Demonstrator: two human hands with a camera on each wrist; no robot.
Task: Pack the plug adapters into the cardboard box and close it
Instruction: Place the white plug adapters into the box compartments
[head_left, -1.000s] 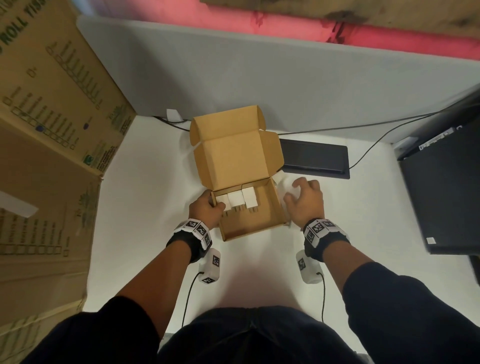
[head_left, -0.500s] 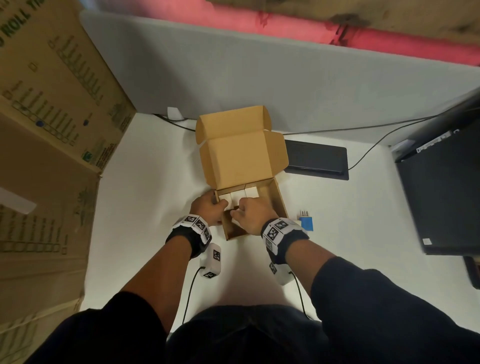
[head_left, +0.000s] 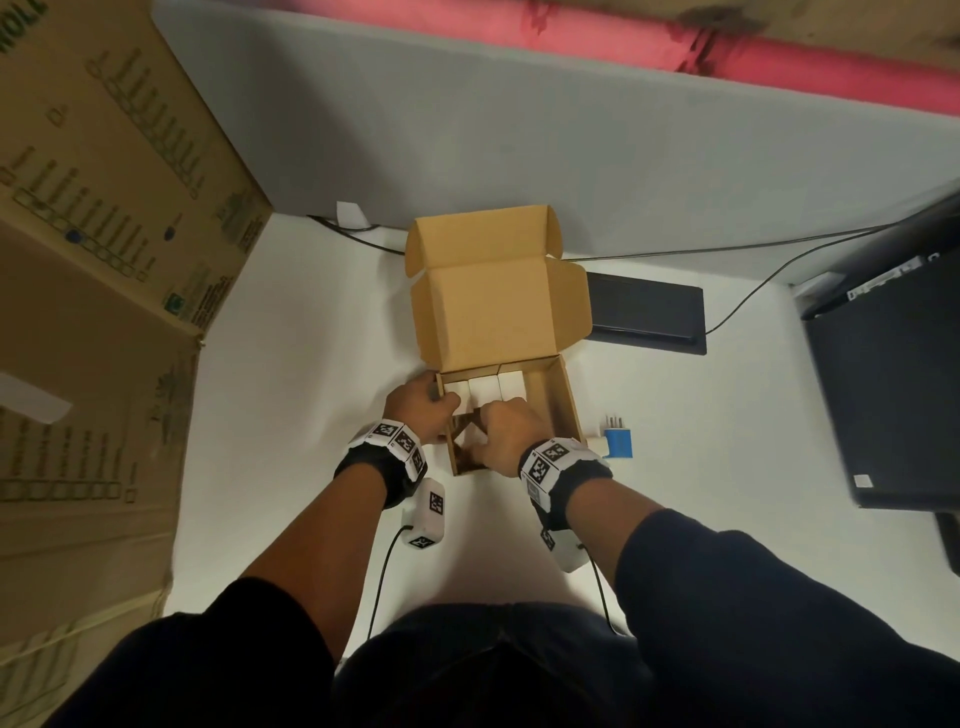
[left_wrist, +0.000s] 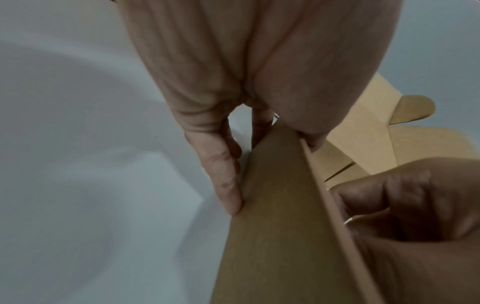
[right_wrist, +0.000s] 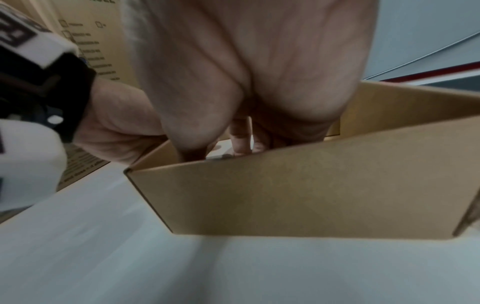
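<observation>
Right hand (head_left: 506, 434) deep inside the open brown cardboard box (head_left: 563, 410), fingers curled, apparently seating a white adapter. Left hand (head_left: 421, 410) pinching the left wall, thumb inside. Three white plug adapters (head_left: 485, 389) already rowed at the back. Left to pack: blue plug adapter (head_left: 618, 441) on the white table (head_left: 291, 395); lid unclosed.

Our left hand (left_wrist: 233, 86) on the cardboard box (left_wrist: 280, 216) wall

We see our fingers (left_wrist: 226, 179) lying flat against the outside of the wall, thumb hooked over its rim, while our right hand (left_wrist: 420, 216) sits curled inside; white table (left_wrist: 91, 164) lies beside.
</observation>
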